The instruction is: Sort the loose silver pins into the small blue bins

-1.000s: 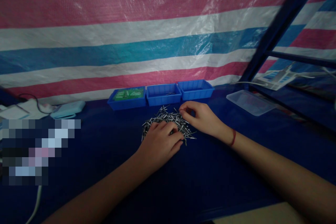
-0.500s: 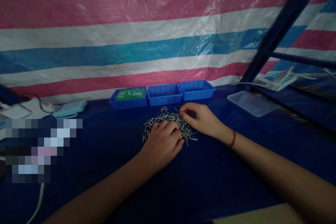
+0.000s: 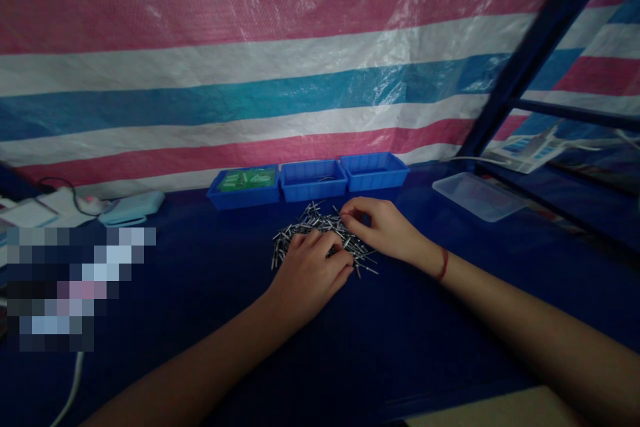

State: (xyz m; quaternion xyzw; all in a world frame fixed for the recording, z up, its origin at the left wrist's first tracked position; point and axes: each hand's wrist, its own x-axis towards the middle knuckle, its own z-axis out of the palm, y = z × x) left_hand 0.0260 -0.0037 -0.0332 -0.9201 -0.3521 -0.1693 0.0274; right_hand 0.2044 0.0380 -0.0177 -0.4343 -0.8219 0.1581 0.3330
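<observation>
A heap of small silver metal pins (image 3: 320, 228) lies on the dark blue table (image 3: 380, 333). My left hand (image 3: 310, 273) rests on the near side of the heap with its fingers curled down onto the pins. My right hand (image 3: 383, 227), a red string at its wrist, sits at the heap's right edge with thumb and fingertips pinched together on the pins. What each hand holds is too small to make out.
Three blue trays stand in a row behind the heap: the left tray (image 3: 243, 187) holds green boards, the middle tray (image 3: 313, 180) a few pins, the right tray (image 3: 374, 171). A clear plastic lid (image 3: 477, 195) lies right. A pale blue device (image 3: 131, 207) and cables lie left.
Both hands stay on the heap, their fingers shifting slightly among the pins. The view has drifted a little.
</observation>
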